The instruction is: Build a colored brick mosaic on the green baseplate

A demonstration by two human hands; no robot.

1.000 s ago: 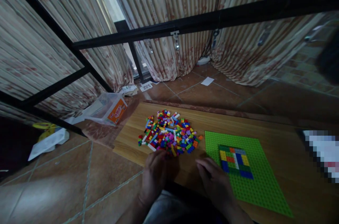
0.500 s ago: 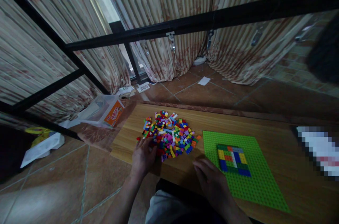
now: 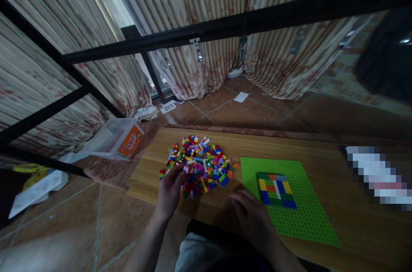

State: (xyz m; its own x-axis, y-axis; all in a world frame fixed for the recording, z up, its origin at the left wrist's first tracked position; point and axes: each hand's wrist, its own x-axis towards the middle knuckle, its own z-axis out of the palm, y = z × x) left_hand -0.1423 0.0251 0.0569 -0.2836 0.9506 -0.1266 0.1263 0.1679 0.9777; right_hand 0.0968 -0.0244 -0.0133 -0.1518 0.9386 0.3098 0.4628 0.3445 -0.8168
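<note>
At the left edge of a loose pile of small coloured toy bricks (image 3: 206, 162), my left hand (image 3: 170, 188) has thumb and fingers closed around what looks like a pale pink brick (image 3: 186, 169). My right hand (image 3: 254, 212) rests at the table's near side with its fingers curled in. Whether anything is inside them is hidden. Just beyond it lies a green studded baseplate (image 3: 309, 207). A flat square of joined bricks (image 3: 277, 190) in blue, yellow, green, orange and white sits on that baseplate.
The wooden table (image 3: 144, 173) carries the pile and the baseplate. A clear plastic box (image 3: 112, 139) with an orange label stands on the floor at the left. A blurred-out rectangular object (image 3: 380, 175) lies at the right. Curtains and a black metal bar (image 3: 219, 27) are behind.
My left hand has lifted slightly and turned, and a pale pink brick now shows at its fingertips. My right hand stays curled in place. The whole view has shifted a little.
</note>
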